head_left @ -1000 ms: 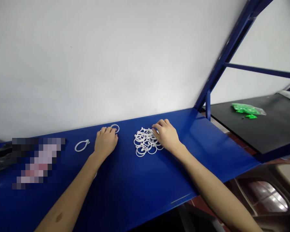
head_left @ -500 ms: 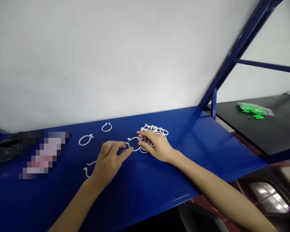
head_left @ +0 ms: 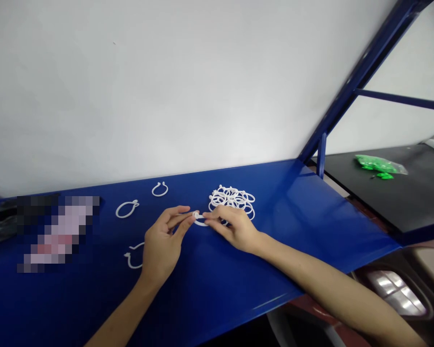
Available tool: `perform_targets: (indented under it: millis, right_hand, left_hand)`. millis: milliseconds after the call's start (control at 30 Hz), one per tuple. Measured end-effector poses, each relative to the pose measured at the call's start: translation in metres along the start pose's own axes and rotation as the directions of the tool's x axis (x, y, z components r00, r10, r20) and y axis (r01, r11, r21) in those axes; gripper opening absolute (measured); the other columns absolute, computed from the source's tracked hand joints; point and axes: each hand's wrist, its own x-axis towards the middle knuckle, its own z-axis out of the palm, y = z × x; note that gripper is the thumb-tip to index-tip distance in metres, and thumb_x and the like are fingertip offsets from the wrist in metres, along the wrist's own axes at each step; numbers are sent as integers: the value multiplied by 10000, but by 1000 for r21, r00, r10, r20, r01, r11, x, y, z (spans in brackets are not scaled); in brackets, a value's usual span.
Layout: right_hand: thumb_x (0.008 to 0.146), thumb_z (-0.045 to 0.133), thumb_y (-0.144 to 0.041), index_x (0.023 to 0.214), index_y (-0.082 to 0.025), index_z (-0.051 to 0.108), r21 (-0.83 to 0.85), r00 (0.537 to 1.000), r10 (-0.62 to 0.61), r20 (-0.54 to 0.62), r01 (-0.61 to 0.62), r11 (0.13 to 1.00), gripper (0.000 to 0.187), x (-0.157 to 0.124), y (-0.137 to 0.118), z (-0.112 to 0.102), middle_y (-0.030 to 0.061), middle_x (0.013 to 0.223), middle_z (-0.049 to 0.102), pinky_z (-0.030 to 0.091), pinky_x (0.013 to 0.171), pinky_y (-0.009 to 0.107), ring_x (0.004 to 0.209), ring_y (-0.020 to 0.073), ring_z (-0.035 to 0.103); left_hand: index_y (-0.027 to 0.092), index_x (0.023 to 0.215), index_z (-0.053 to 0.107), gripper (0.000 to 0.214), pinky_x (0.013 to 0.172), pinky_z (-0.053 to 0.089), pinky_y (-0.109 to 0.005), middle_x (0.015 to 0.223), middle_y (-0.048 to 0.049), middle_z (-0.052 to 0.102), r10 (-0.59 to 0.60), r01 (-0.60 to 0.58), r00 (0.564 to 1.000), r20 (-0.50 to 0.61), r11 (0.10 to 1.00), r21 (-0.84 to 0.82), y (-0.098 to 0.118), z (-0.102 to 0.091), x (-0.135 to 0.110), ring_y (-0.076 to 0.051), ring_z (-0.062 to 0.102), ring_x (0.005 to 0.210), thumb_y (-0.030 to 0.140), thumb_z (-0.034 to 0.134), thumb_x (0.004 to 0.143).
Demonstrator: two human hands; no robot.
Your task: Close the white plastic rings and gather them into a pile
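Between my two hands, above the blue tabletop, is a white plastic shower curtain ring [head_left: 200, 223]. My left hand [head_left: 163, 245] pinches its end between thumb and fingers. From the other side, my right hand [head_left: 237, 229] grips the ring with thumb and fingertips, hiding part of it. Just behind my right hand lies a pile of similar white rings [head_left: 235, 194]. A ring with its ends apart [head_left: 133, 260] is partly covered by my left hand. Farther left rests a ring with its ends together [head_left: 126, 209], and behind it a ring with a gap [head_left: 160, 189].
The blue table [head_left: 275, 193] runs along a white wall [head_left: 202, 86]. A blurred-out packet [head_left: 61, 231] and dark plastic [head_left: 0, 221] lie at the left. Blue frame bars [head_left: 358, 77] rise at the right, beside a black table [head_left: 376, 193] with a bag of green pieces [head_left: 379, 164].
My right hand has closed on the ring, and my left fingers now pinch its end. The ring has come away from the pile, and its open ends have been brought close together.
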Motion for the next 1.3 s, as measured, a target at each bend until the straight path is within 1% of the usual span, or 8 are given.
perform_targets:
  millis: [133,233,333,500,600,867,1067,1300]
  right_hand:
    - [1012,521,-224,1053,-173,650,10,1000,-27,2,27,1000,144,-2,-2,3,72,934,719,559,735,277,816,150,688]
    - [1024,490,-211,1073,-149,644,-44,998,-64,30,65,997,172,-5,0,4,86,918,710,554,722,272,806,150,677]
    - [1032,468,-212,1080,-143,638,-129,993,-94,68,102,986,190,-7,5,4,83,888,698,544,700,272,778,151,653]
    - [1028,473,-213,1091,-160,635,-263,993,-118,24,120,957,182,2,9,-7,88,932,683,549,753,287,832,159,648]
    - [1027,474,-215,1086,-163,644,-311,989,-150,15,147,939,188,7,9,-13,99,972,670,553,786,294,887,166,649]
    - [1033,442,-233,948,-163,627,-408,995,-91,28,95,908,216,5,2,-4,83,883,637,524,724,285,801,167,609]
    - [1046,399,-245,868,-162,611,-534,994,-110,23,105,839,289,3,-3,1,66,806,607,469,654,263,717,157,545]
    - [1051,390,-215,904,-172,612,-502,981,-160,113,195,843,270,-2,-5,3,48,792,573,436,651,273,700,153,513]
  left_hand:
    - [211,960,674,404,744,606,-322,891,-62,791,-56,59,998,25,989,-137,-2,0,-1,-236,758,838,523,771,722]
    - [229,897,693,332,693,593,-300,853,-41,789,-19,20,999,40,999,-27,0,1,-7,-224,754,793,522,743,749]
    - [259,933,711,275,731,586,-302,877,-15,794,38,-42,999,37,993,107,4,2,-11,-219,755,831,504,694,808]
    - [280,1118,677,315,678,579,-275,986,-7,795,153,-165,984,96,977,138,9,4,-9,-205,756,879,490,606,894]
    - [276,1141,668,304,627,571,-267,984,-13,795,183,-204,974,133,965,164,7,7,-5,-206,756,877,463,580,917]
    - [247,1055,735,349,867,579,-344,985,-39,794,92,-107,988,123,987,122,-1,10,-4,-234,745,952,516,561,918]
    - [249,1085,750,398,918,572,-339,1054,-31,783,88,-103,982,169,991,80,7,12,-10,-229,733,999,528,506,940]
    - [249,1069,757,433,862,592,-360,1009,-48,791,123,-150,979,162,976,161,-1,10,-10,-257,739,984,554,480,937]
